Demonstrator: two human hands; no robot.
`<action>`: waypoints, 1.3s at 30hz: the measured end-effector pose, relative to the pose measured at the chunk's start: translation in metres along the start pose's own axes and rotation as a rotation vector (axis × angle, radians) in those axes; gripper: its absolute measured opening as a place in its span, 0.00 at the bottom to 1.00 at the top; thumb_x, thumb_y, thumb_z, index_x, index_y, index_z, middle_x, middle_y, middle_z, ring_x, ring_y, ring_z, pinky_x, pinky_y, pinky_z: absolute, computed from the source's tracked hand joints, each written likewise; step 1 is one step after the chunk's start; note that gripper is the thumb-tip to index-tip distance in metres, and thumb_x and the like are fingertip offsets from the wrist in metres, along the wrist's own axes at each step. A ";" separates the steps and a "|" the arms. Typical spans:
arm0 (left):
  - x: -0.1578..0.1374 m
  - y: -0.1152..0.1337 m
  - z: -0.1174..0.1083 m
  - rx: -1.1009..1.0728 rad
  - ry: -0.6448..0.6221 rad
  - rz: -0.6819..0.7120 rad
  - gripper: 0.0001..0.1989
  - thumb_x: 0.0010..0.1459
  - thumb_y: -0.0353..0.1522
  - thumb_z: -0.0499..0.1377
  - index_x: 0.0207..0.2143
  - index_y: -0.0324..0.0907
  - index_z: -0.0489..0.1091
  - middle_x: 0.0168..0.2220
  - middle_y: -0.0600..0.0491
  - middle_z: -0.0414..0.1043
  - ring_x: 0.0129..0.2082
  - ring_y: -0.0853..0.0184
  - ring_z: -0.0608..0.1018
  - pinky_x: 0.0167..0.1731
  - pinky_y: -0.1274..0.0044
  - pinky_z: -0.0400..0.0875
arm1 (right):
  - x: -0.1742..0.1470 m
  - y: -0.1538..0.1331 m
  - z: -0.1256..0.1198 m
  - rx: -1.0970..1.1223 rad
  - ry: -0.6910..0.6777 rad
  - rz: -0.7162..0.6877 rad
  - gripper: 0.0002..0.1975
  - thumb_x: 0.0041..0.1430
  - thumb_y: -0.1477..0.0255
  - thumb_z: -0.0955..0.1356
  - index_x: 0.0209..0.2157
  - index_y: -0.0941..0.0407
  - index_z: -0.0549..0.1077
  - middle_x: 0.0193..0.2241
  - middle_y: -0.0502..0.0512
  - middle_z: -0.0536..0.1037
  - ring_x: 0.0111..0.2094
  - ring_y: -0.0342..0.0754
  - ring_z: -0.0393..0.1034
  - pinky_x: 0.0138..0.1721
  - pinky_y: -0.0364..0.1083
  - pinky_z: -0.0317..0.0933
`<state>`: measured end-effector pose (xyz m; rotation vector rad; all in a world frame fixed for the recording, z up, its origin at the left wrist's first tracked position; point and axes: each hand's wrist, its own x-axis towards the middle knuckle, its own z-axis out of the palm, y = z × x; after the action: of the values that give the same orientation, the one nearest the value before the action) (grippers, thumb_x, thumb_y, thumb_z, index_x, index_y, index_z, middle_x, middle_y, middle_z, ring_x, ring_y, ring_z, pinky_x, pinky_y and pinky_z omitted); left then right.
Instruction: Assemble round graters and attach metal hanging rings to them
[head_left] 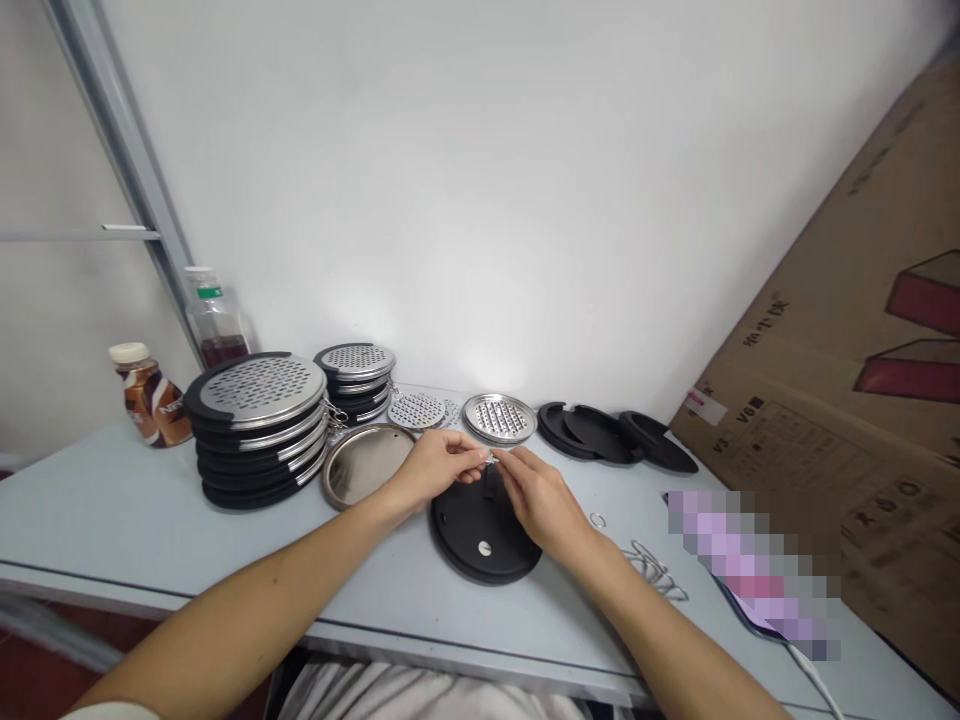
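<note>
My left hand (pixel 448 463) and my right hand (pixel 541 500) meet fingertip to fingertip over the table. Both pinch a small shiny metal piece (pixel 491 459), too small to identify. Just beneath lies a round black disc (pixel 466 535) with a hole near its front edge; my right hand covers part of it. Beside my left hand rests a round, shallow metal plate (pixel 364 462). Behind the hands is a round metal grater disc (pixel 500 418) with a raised rim. To the right of my right wrist lie a single metal ring (pixel 598 520) and several loose rings (pixel 652 568).
At left stand a large stack of black-edged graters (pixel 262 430) and a smaller stack (pixel 356 380). A flat grater disc (pixel 416 410) lies nearby. Black round trays (pixel 604 435) sit at the back right. Bottles (pixel 150 395), a phone with a cable (pixel 757 620) and a cardboard box (pixel 840 400) flank the table.
</note>
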<state>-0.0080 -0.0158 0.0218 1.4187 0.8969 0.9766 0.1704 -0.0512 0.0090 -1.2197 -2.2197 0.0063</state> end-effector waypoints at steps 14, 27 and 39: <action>-0.005 0.005 0.006 -0.012 0.043 0.103 0.11 0.51 0.36 0.65 0.29 0.36 0.73 0.25 0.53 0.72 0.25 0.73 0.73 0.28 0.81 0.67 | 0.000 -0.009 0.000 0.076 0.027 0.055 0.13 0.65 0.76 0.55 0.40 0.58 0.70 0.31 0.57 0.70 0.30 0.48 0.65 0.33 0.46 0.60; -0.008 0.006 0.006 0.298 0.053 0.389 0.10 0.56 0.33 0.61 0.40 0.41 0.76 0.36 0.50 0.76 0.36 0.66 0.77 0.36 0.77 0.71 | 0.007 -0.009 -0.005 1.110 -0.178 0.456 0.15 0.61 0.60 0.63 0.29 0.57 0.66 0.15 0.40 0.48 0.16 0.37 0.41 0.17 0.40 0.39; -0.011 0.014 0.003 0.478 0.028 0.482 0.10 0.54 0.29 0.63 0.40 0.44 0.76 0.33 0.53 0.75 0.33 0.68 0.76 0.34 0.78 0.70 | 0.007 -0.007 -0.007 1.214 -0.187 0.476 0.15 0.58 0.62 0.66 0.25 0.57 0.63 0.17 0.40 0.47 0.17 0.35 0.39 0.17 0.40 0.34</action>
<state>-0.0091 -0.0277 0.0353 2.0973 0.8603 1.1856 0.1662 -0.0521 0.0202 -0.9490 -1.4623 1.4510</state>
